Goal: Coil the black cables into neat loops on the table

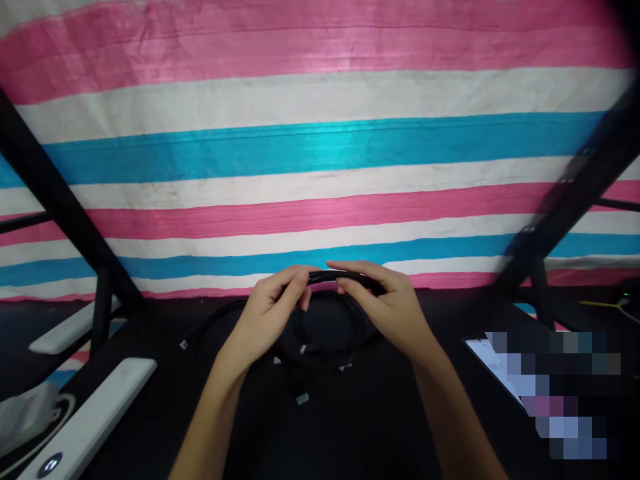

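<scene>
Between my two hands I hold a coiled black cable point(327, 275) just above the dark tabletop. My left hand point(273, 303) is closed on the left part of the coil, thumb pressed over it. On the right, my right hand point(387, 297) pinches the same coil between thumb and fingers. Behind and below lie more black cables point(357, 327) in loops, partly hidden by my hands. Several light-coloured connector ends show among them, such as a plug point(303, 399) nearest me and a plug point(185, 345) at the left.
A long white device point(100, 413) lies at the left, with a white adapter and cord point(30, 413) beside it. On the right is a lit phone point(493, 367), partly blurred out. Black frame bars point(65, 200) slant up both sides before a striped sheet point(320, 147).
</scene>
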The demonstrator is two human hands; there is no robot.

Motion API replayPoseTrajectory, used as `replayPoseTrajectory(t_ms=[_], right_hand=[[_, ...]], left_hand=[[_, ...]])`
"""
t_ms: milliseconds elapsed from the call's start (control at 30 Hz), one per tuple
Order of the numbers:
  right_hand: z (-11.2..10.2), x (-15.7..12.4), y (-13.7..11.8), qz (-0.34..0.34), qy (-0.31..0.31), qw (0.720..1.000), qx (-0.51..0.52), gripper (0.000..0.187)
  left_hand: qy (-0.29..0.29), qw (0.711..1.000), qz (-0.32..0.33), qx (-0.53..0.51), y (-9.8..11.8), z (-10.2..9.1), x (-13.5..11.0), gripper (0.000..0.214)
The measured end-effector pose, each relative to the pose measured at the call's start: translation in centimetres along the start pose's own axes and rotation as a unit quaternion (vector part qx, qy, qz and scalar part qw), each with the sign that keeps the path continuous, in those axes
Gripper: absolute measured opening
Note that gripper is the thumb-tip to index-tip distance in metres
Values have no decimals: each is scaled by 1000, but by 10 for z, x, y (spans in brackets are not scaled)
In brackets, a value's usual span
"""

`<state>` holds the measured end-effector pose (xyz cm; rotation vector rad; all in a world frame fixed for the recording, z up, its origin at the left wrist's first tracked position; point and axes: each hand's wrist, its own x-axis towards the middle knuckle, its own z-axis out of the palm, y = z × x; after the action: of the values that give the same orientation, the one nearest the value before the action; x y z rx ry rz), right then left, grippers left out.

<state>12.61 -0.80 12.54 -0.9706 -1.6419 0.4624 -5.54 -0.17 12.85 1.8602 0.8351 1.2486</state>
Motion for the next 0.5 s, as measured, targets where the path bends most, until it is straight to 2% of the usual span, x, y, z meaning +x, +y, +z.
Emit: replayPoseTrajectory(t_ms=[67,267,433,500], right_hand=[[-1,-1,0,-9,2,1000,-11,23],[-6,-1,-8,-29,-51,998,28,22],[-2,-2,-7,-34,-20,999,33,20],[0,-3,-7,-44,-1,999,24,19]], left_hand=[[2,1000,-8,-13,2,1,0,30],[11,1000,-12,-11,8,0,0,20],[4,1000,-15,-8,10,5,-1,21],[-2,1000,-20,4,10,7,-1,15]])
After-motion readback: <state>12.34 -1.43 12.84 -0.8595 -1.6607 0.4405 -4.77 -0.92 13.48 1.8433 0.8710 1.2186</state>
